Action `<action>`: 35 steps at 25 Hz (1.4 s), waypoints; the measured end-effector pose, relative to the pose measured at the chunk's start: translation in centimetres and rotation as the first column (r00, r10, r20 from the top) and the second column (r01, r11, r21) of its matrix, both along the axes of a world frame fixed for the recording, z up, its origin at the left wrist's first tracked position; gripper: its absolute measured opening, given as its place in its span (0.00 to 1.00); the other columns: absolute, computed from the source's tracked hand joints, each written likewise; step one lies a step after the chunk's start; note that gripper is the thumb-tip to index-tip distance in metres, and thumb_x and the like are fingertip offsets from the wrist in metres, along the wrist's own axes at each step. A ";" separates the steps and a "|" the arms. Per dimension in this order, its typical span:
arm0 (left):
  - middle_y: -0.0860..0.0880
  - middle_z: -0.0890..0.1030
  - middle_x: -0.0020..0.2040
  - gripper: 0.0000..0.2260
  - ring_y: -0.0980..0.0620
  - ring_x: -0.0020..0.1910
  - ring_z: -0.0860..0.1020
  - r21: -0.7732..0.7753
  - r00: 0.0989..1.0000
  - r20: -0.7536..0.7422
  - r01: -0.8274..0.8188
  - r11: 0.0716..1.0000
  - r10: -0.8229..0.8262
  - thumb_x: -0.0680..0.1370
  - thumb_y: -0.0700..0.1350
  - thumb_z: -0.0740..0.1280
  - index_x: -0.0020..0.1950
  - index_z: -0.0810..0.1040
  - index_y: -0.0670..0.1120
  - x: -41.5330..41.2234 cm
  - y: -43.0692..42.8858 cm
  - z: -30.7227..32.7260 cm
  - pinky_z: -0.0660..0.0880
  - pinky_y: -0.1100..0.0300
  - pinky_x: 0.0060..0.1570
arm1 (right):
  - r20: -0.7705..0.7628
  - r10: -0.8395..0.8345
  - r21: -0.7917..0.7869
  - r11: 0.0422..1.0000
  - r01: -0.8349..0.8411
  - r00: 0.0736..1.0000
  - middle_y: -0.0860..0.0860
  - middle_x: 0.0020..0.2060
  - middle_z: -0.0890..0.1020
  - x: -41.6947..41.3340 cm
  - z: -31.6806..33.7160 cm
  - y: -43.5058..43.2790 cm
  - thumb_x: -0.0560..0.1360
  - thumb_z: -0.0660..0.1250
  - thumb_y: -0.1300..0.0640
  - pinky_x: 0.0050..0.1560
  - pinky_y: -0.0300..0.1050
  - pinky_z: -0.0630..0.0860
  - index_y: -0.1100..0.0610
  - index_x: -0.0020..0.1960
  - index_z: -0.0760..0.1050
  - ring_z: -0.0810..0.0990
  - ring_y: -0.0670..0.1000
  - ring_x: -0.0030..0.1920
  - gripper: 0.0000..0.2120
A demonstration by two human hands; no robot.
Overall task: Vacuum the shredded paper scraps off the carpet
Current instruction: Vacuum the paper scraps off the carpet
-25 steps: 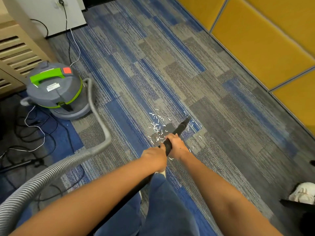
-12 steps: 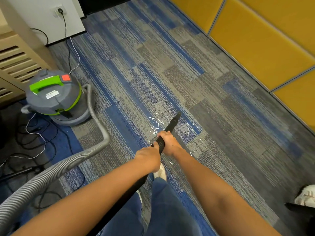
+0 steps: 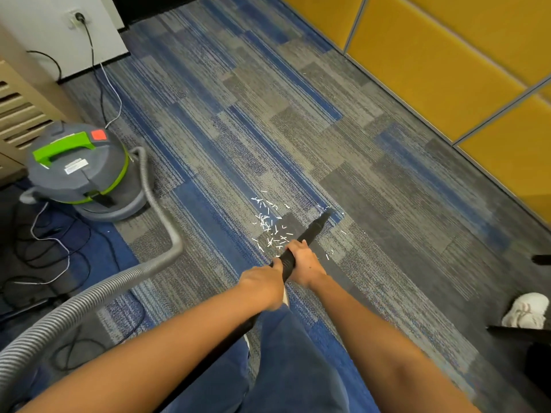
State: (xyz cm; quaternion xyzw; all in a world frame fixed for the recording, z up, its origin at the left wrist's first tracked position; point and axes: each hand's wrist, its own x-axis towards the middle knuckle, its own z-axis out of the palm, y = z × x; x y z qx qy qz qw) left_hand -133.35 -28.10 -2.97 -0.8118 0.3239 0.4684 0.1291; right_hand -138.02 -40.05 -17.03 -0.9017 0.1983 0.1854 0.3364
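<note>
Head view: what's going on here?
A person grips a black vacuum wand with both hands, left hand behind right hand. The nozzle tip rests at the right edge of white paper scraps on the carpet; most scraps remain. A grey hose runs to the vacuum on the left.

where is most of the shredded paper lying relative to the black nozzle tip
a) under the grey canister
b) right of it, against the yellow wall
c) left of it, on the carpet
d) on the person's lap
c: the main cluster of shredded paper lies on the carpet to the left of the nozzle tip, with only a few stray bits to its right.
</note>
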 end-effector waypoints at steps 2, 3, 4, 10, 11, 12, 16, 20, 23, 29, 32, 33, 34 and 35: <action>0.43 0.73 0.63 0.36 0.44 0.60 0.74 0.004 0.999 0.015 -0.035 0.999 0.035 0.79 0.39 0.62 0.78 0.41 0.45 0.2 1.0 0.1 0.71 0.55 0.50 | 0.015 0.025 0.027 0.999 -0.026 1.000 0.56 0.55 0.74 0.9 -0.2 1.0 0.71 0.70 0.62 0.74 0.48 0.47 0.62 0.55 0.73 0.72 0.57 0.61 0.15; 0.43 0.73 0.63 0.36 0.44 0.60 0.75 0.009 0.999 0.023 -0.050 0.999 0.050 0.79 0.39 0.62 0.78 0.41 0.45 0.2 1.3 0.1 0.71 0.55 0.48 | 0.023 0.025 0.038 0.999 -0.026 0.999 0.55 0.56 0.74 1.2 -0.4 1.5 0.71 0.70 0.62 0.74 0.48 0.47 0.61 0.56 0.73 0.71 0.58 0.62 0.15; 0.43 0.73 0.63 0.36 0.44 0.60 0.75 0.015 0.998 0.030 -0.057 0.998 0.057 0.79 0.39 0.62 0.78 0.40 0.45 0.1 1.5 0.1 0.70 0.56 0.47 | 0.026 0.021 0.050 0.998 -0.023 0.999 0.55 0.57 0.74 1.4 -0.6 1.7 0.71 0.70 0.61 0.74 0.49 0.49 0.61 0.57 0.73 0.70 0.58 0.64 0.16; 0.43 0.72 0.64 0.35 0.43 0.61 0.74 -0.012 1.000 0.000 0.000 1.000 0.000 0.79 0.38 0.62 0.78 0.42 0.44 -1.8 0.4 -0.2 0.71 0.54 0.52 | 0.010 -0.007 -0.004 1.000 0.007 1.000 0.54 0.57 0.74 -1.7 -0.8 0.5 0.71 0.70 0.63 0.71 0.56 0.59 0.59 0.56 0.73 0.69 0.58 0.64 0.14; 0.43 0.72 0.64 0.35 0.44 0.61 0.74 -0.030 1.000 -0.010 0.003 1.000 -0.003 0.79 0.38 0.62 0.78 0.42 0.44 -2.0 -0.1 -0.3 0.71 0.54 0.51 | 0.009 -0.018 -0.021 1.000 0.018 1.000 0.53 0.55 0.74 -2.3 -1.0 -0.1 0.70 0.71 0.62 0.72 0.56 0.58 0.57 0.54 0.73 0.70 0.57 0.63 0.14; 0.43 0.72 0.64 0.35 0.44 0.61 0.74 -0.044 1.000 -0.016 0.008 0.999 -0.009 0.79 0.39 0.62 0.78 0.42 0.44 -2.2 -0.6 -0.5 0.71 0.55 0.50 | 0.022 -0.028 -0.038 0.999 0.029 0.999 0.51 0.53 0.74 -2.7 -1.2 -0.6 0.70 0.71 0.62 0.73 0.55 0.56 0.57 0.53 0.73 0.71 0.55 0.61 0.13; 0.42 0.73 0.64 0.35 0.44 0.61 0.74 -0.054 0.999 -0.027 0.025 0.998 -0.026 0.79 0.39 0.62 0.78 0.42 0.44 -2.7 -1.6 -1.3 0.71 0.55 0.48 | 0.032 -0.053 -0.056 0.997 0.055 0.998 0.51 0.50 0.74 -3.6 -1.8 -1.7 0.72 0.70 0.60 0.75 0.51 0.48 0.60 0.53 0.73 0.73 0.54 0.58 0.12; 0.43 0.74 0.62 0.34 0.45 0.59 0.75 -0.027 1.000 0.027 -0.010 1.000 0.010 0.79 0.39 0.62 0.78 0.43 0.45 -1.9 -1.7 -0.9 0.72 0.55 0.49 | 0.066 -0.024 -0.015 1.000 0.025 0.998 0.53 0.53 0.75 -2.0 -1.5 -1.6 0.71 0.70 0.63 0.75 0.52 0.49 0.60 0.53 0.73 0.73 0.55 0.59 0.12; 0.43 0.74 0.61 0.35 0.45 0.58 0.75 0.009 0.998 0.055 -0.044 0.999 0.043 0.79 0.39 0.62 0.78 0.42 0.45 -1.8 -1.7 -0.6 0.70 0.55 0.46 | 0.052 0.006 0.033 0.999 -0.007 0.999 0.52 0.55 0.75 -0.5 -0.8 -1.6 0.72 0.70 0.63 0.74 0.54 0.55 0.59 0.55 0.74 0.70 0.56 0.62 0.13; 0.43 0.73 0.63 0.34 0.44 0.60 0.74 0.013 0.998 0.048 -0.032 0.999 0.031 0.79 0.39 0.61 0.78 0.42 0.44 -4.4 -4.2 -0.4 0.71 0.54 0.49 | 0.005 0.003 0.028 1.000 -0.003 1.000 0.53 0.57 0.74 -3.2 -0.6 -4.0 0.72 0.70 0.63 0.69 0.54 0.64 0.58 0.57 0.73 0.67 0.58 0.65 0.15; 0.42 0.73 0.63 0.34 0.43 0.59 0.75 -0.011 1.000 0.010 0.000 1.000 0.000 0.79 0.39 0.62 0.78 0.43 0.44 -6.4 -5.7 -0.7 0.72 0.54 0.49 | 0.002 -0.036 -0.003 0.999 0.036 0.999 0.52 0.54 0.74 -6.4 -1.0 -5.6 0.71 0.69 0.65 0.70 0.55 0.62 0.58 0.55 0.73 0.70 0.55 0.60 0.14; 0.43 0.73 0.63 0.35 0.44 0.59 0.75 -0.010 1.000 -0.001 0.006 1.000 -0.006 0.79 0.39 0.62 0.78 0.43 0.44 -6.9 -5.9 -0.8 0.72 0.54 0.49 | 0.008 -0.038 -0.008 0.999 0.038 0.999 0.52 0.54 0.74 -7.3 -1.2 -5.9 0.71 0.69 0.66 0.71 0.55 0.60 0.58 0.55 0.73 0.70 0.54 0.59 0.14; 0.43 0.73 0.62 0.35 0.44 0.59 0.75 -0.010 1.000 -0.010 0.008 1.000 -0.008 0.79 0.39 0.62 0.78 0.43 0.44 -7.4 -6.0 -0.9 0.71 0.54 0.48 | 0.012 -0.037 -0.012 0.999 0.037 0.999 0.52 0.54 0.74 -7.8 -1.2 -6.0 0.70 0.70 0.66 0.71 0.55 0.59 0.58 0.54 0.73 0.71 0.54 0.59 0.14; 0.43 0.73 0.62 0.35 0.44 0.59 0.75 -0.011 1.000 -0.011 0.007 1.000 -0.007 0.79 0.39 0.62 0.78 0.43 0.45 -7.6 -6.0 -0.9 0.71 0.54 0.47 | 0.021 -0.036 -0.012 0.999 0.036 0.999 0.52 0.54 0.74 -8.1 -1.3 -6.1 0.70 0.70 0.65 0.71 0.55 0.58 0.58 0.54 0.73 0.71 0.55 0.59 0.14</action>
